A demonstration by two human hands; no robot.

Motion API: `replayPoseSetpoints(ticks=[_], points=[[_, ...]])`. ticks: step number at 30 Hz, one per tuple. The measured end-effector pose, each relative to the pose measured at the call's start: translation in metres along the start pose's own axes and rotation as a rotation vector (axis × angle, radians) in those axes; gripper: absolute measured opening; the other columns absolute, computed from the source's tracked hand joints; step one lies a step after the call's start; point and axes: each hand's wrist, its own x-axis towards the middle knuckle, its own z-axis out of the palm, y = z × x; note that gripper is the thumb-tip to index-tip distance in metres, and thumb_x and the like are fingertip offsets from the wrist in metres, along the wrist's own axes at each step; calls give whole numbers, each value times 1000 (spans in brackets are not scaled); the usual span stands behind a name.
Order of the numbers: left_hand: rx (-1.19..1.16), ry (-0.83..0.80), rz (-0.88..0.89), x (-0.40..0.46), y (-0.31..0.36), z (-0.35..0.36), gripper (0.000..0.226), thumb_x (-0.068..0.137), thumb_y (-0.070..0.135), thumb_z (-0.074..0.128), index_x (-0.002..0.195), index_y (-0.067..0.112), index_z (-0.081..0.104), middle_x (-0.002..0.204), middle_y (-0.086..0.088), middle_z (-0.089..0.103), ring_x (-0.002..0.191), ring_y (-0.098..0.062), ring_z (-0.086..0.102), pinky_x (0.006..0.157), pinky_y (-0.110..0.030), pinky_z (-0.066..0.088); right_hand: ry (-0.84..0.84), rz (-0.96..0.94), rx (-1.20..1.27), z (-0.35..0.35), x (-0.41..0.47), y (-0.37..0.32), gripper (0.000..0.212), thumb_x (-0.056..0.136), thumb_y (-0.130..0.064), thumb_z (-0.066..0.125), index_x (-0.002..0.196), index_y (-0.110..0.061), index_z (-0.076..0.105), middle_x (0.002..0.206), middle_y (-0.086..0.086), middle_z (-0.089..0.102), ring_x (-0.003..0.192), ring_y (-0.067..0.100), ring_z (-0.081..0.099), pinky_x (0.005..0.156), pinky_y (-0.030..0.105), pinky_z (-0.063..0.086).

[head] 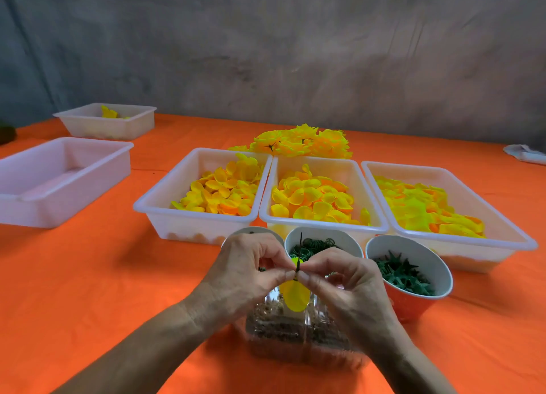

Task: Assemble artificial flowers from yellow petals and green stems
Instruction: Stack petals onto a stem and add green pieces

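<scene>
A thin dark green plastic stem [299, 256] is pinched upright between the fingertips of the left hand [246, 271] and the right hand [344, 281], both grips closed tightly on it. A round yellow fabric petal [294, 296] hangs just below the grips, above a clear plastic container [295, 339] on the orange desk [103, 275]. Behind the grips stand white trays of yellow petals [313, 197].

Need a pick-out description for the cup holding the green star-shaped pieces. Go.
On the orange table, three petal-filled white bins sit side by side, with paper cups in front. It is the rightmost cup, orange outside, holding spiky star-shaped pieces; the middle cup holds green rings.
</scene>
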Motion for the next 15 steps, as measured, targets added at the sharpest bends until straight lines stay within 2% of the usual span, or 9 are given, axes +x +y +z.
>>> replayPoseSetpoints(ticks=[5,7,10,12,15], points=[[-41,6,-23,-4,2,-2,8,71,6,79,69,11,74,69,3,65,65,-3,59,63,-23,49,-47,119,148,-3,-2,-5,2,65,-15,75,67,-15,76,67,3,69,61,5,60,56,16,44],[-80,-6,-41,-4,2,-2,4,72,11,79,73,12,75,73,-1,67,68,-12,61,65,-28,49,-80,172,175,-8,-1,-7,6,64,-13,75,69,-16,77,68,5,72,63,8,62,58,17,47],[-127,-9,-49,-6,2,2,19,66,26,80,76,10,76,78,-6,67,73,-24,61,67,-33,48,-73,217,160,-11,1,-11,6,66,-7,78,67,-12,76,63,6,70,56,7,59,53,15,44],[-154,10,-55,-6,1,6,27,61,35,78,73,11,75,75,-5,66,66,-21,59,62,-31,47,-75,257,170,-11,2,-13,7,65,-5,79,65,-10,75,60,5,68,52,6,58,50,14,43],[-203,38,-70,-3,-6,11,14,65,23,82,65,14,71,69,-4,62,60,-8,54,57,-23,44,-88,311,179,-16,7,-14,16,69,4,75,62,-10,74,59,6,68,53,8,60,51,16,46]])
